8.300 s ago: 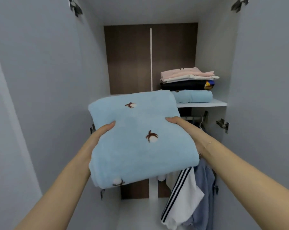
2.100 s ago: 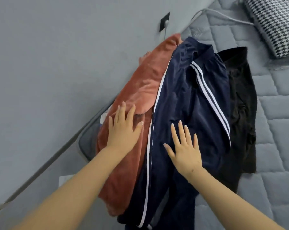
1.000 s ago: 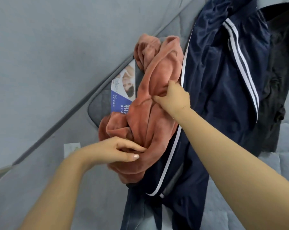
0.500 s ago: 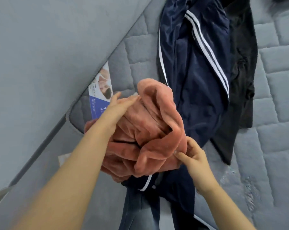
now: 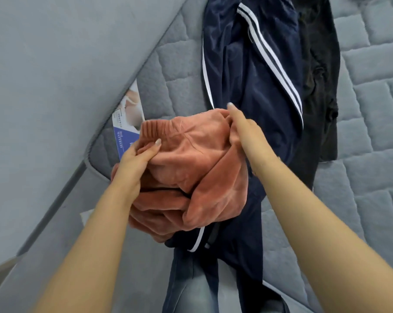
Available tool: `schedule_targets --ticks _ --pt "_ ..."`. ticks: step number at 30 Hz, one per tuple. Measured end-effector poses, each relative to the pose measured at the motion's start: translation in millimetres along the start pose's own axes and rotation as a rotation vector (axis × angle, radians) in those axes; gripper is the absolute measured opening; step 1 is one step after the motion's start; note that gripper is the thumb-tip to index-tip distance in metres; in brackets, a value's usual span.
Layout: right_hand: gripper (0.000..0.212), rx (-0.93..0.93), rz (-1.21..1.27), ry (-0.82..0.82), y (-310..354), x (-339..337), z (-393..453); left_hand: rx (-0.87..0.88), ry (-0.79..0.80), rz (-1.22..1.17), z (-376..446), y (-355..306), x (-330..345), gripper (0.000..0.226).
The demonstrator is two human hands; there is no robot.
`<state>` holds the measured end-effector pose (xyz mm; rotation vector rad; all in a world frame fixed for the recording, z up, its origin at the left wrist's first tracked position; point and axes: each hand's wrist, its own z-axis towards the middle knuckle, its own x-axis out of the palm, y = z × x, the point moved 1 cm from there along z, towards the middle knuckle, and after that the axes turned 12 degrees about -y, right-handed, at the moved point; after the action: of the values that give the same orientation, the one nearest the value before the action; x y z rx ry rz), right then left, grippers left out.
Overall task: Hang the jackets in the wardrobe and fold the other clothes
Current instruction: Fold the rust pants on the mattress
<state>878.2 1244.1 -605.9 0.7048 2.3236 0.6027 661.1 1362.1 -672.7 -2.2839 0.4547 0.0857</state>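
Grey quilted mattress fills most of the view, with a plain grey wall running diagonally across the upper left.

Bunched up over the mattress edge is a rust-orange fleecy garment, held up in both hands. It's a crumpled bundle, so it has no clean long axis; the ribbed band sits along the top left of the lump, and loose folds hang down toward the bottom of the view.

The left hand is closed on the left side of the bundle just under the ribbed band, thumb pressed on top of the fabric and fingers tucked under it. The right hand grips the upper right corner, fingers curled into the fleece, with the index finger sticking out straighter toward the top of the view.

Right behind and under the bundle lies a navy track jacket with white stripes, stretched long from the top of the view down over the mattress edge. Next to it on the right, touching it, is a black garment, lying the same way.

Just left of the bundle, a printed label sits on the mattress corner.
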Motion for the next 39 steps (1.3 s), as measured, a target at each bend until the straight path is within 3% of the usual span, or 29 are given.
schedule_targets --ticks 2,5,8,14,20,27,33,39 --pt "0.075 -0.01 -0.131 0.007 5 13 13 0.076 -0.04 0.007 -9 -2 1 0.08" --pt "0.043 -0.024 -0.094 0.059 1 15 20 0.143 -0.103 0.088 -21 -11 3 0.097" --pt "0.023 -0.085 0.242 0.122 -19 -12 4 0.18 -0.016 0.012 -37 -24 12 0.084" --pt "0.04 -0.106 0.666 -0.002 -101 -108 -37 0.226 0.285 -0.061 -104 -60 86 0.037" --pt "0.057 0.04 1.098 -0.064 -201 -223 -58 0.595 0.35 0.068 -191 -60 211 0.04" --pt "0.062 0.025 1.293 -0.274 -339 -379 -71 0.618 0.475 0.153 -307 11 368 0.039" --pt "0.061 0.007 1.233 -0.452 -450 -506 -86 0.508 0.606 0.141 -420 110 496 0.028" --pt "0.046 0.059 1.185 -0.673 -547 -576 -63 0.478 0.744 0.221 -481 188 592 0.03"
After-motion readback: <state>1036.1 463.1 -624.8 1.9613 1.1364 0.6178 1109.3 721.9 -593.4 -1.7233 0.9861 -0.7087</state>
